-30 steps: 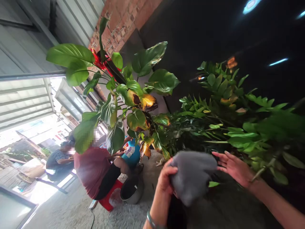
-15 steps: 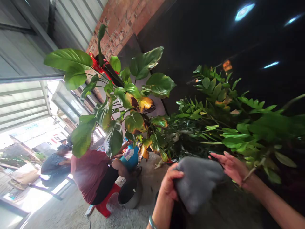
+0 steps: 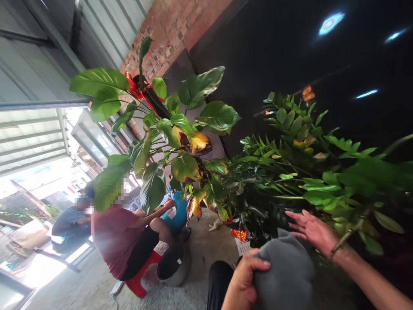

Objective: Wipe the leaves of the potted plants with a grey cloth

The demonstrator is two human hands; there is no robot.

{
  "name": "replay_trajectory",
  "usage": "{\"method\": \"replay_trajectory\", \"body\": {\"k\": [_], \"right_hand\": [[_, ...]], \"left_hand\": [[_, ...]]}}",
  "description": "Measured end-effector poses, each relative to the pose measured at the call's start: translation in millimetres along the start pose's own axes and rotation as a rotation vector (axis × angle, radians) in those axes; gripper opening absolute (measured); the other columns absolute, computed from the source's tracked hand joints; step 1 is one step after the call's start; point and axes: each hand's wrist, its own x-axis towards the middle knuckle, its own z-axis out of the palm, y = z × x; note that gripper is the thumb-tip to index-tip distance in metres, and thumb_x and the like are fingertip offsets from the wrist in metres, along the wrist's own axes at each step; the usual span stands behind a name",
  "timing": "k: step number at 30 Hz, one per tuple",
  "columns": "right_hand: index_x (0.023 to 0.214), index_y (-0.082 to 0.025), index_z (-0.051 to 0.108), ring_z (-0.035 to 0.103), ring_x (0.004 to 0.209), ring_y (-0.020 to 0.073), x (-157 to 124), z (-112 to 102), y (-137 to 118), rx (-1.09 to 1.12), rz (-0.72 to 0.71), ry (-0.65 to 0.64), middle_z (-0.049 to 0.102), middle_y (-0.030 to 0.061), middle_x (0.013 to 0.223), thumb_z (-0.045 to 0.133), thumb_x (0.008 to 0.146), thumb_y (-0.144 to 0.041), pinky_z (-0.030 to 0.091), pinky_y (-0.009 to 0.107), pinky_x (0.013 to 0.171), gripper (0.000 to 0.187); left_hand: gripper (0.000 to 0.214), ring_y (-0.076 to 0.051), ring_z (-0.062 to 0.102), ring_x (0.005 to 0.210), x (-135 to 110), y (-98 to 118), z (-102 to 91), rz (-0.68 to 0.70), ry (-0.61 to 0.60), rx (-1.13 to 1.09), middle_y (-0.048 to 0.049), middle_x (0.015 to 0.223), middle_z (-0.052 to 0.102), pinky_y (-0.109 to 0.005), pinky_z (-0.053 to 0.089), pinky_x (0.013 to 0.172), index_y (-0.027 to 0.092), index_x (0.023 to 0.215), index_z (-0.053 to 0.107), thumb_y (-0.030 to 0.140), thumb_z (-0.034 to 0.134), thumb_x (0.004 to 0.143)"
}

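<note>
My left hand [image 3: 244,282] is at the bottom middle, fingers closed on a grey cloth [image 3: 285,275] bunched over it. My right hand [image 3: 311,230] reaches in from the lower right with fingers spread, open, held among the stems of a green leafy plant [image 3: 309,172]. The cloth sits just below and left of that hand. A taller plant [image 3: 180,137] with broad leaves, some yellow and brown, stands to the left.
A person in a red shirt [image 3: 118,237] sits on a red stool [image 3: 142,280] by a metal basin [image 3: 172,265] on the gravel floor. Another person [image 3: 69,224] sits behind. A brick wall [image 3: 171,34] and a dark glossy wall [image 3: 290,51] rise behind the plants.
My left hand has dropped lower with the grey cloth, away from the leaves. My right hand stays open among the plant stems. The view shifted slightly.
</note>
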Motion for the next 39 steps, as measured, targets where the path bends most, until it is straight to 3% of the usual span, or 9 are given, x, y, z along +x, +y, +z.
{"method": "replay_trajectory", "body": {"k": [3, 7, 10, 16, 20, 24, 27, 33, 39], "right_hand": [[0.090, -0.023, 0.073, 0.054, 0.125, 0.0380, -1.4, 0.5, -2.8, 0.032, 0.012, -0.041, 0.066, 0.0134, 0.130, 0.058, 0.074, -0.053, 0.046, 0.056, 0.100, 0.038], [0.085, -0.021, 0.073, 0.058, 0.120, 0.0404, -3.8, 6.0, -2.9, 0.045, -0.035, 0.029, 0.069, 0.0168, 0.124, 0.060, 0.073, -0.050, 0.048, 0.058, 0.096, 0.034], [0.084, -0.022, 0.072, 0.061, 0.115, 0.0403, -5.0, 8.9, -0.5, 0.046, -0.077, 0.059, 0.068, 0.0162, 0.124, 0.061, 0.074, -0.050, 0.053, 0.055, 0.089, 0.032], [0.087, -0.022, 0.073, 0.067, 0.105, 0.0381, -3.6, 3.2, 2.2, -0.047, -0.068, 0.052, 0.075, 0.0164, 0.107, 0.061, 0.076, -0.046, 0.054, 0.053, 0.087, 0.029], [0.086, -0.022, 0.073, 0.062, 0.114, 0.0387, -5.2, 4.2, 1.0, -0.044, -0.097, 0.052, 0.075, 0.0162, 0.109, 0.060, 0.076, -0.049, 0.051, 0.051, 0.093, 0.031], [0.084, -0.022, 0.074, 0.063, 0.112, 0.0407, -9.0, 10.5, -2.9, -0.025, -0.079, 0.050, 0.071, 0.0171, 0.119, 0.063, 0.072, -0.048, 0.051, 0.055, 0.091, 0.031], [0.083, -0.023, 0.074, 0.064, 0.110, 0.0391, -10.0, 11.9, -2.5, -0.017, -0.071, 0.057, 0.070, 0.0147, 0.122, 0.064, 0.071, -0.046, 0.051, 0.055, 0.091, 0.028], [0.088, -0.024, 0.076, 0.064, 0.111, 0.0356, -9.3, 4.5, 1.3, -0.130, -0.061, 0.055, 0.075, 0.0117, 0.112, 0.060, 0.076, -0.048, 0.047, 0.053, 0.098, 0.032], [0.098, -0.025, 0.071, 0.061, 0.116, 0.0377, -29.0, 9.3, -7.0, 0.041, -0.103, 0.037, 0.068, 0.0137, 0.125, 0.062, 0.074, -0.055, 0.052, 0.052, 0.090, 0.039]], "left_hand": [[0.035, -0.022, 0.063, 0.063, -9.3, 39.8, 12.1, 0.162, -0.020, -0.027, -0.0034, 0.063, 0.069, -0.036, 0.048, 0.077, 0.014, 0.073, 0.071, 0.011, 0.069, 0.039], [0.020, -0.017, 0.060, 0.059, 0.2, 86.6, 35.1, 0.378, 0.172, -0.214, -0.0017, 0.063, 0.067, -0.034, 0.047, 0.077, 0.016, 0.068, 0.067, 0.017, 0.073, 0.049], [0.020, -0.018, 0.061, 0.063, 12.8, 70.7, 37.1, 0.362, 0.242, -0.187, -0.0029, 0.068, 0.069, -0.034, 0.046, 0.080, 0.017, 0.070, 0.067, 0.018, 0.075, 0.052], [0.035, -0.028, 0.065, 0.077, 3.3, 6.0, 11.4, 0.039, -0.022, 0.025, -0.0060, 0.066, 0.067, -0.040, 0.044, 0.085, 0.014, 0.076, 0.070, 0.011, 0.071, 0.041], [0.034, -0.025, 0.065, 0.072, -4.1, 36.4, 24.9, 0.188, -0.039, -0.052, -0.0041, 0.066, 0.069, -0.040, 0.047, 0.086, 0.015, 0.074, 0.071, 0.013, 0.071, 0.040], [0.014, -0.017, 0.061, 0.059, 9.8, 70.4, 43.9, 0.333, 0.186, -0.204, -0.0008, 0.061, 0.068, -0.036, 0.050, 0.082, 0.017, 0.062, 0.067, 0.019, 0.073, 0.049], [0.016, -0.018, 0.062, 0.065, 19.5, 51.7, 36.2, 0.318, 0.249, -0.152, -0.0026, 0.067, 0.070, -0.034, 0.048, 0.080, 0.017, 0.069, 0.070, 0.019, 0.072, 0.054], [0.038, -0.028, 0.064, 0.074, 2.0, -12.8, -6.1, 0.003, 0.071, 0.027, -0.0063, 0.069, 0.070, -0.039, 0.044, 0.079, 0.015, 0.076, 0.072, 0.007, 0.065, 0.040], [0.024, -0.035, 0.068, 0.083, -12.9, 4.4, -9.9, 0.090, 0.055, -0.191, -0.0062, 0.057, 0.068, -0.047, 0.048, 0.085, 0.017, 0.064, 0.070, 0.020, 0.070, 0.040]]}}
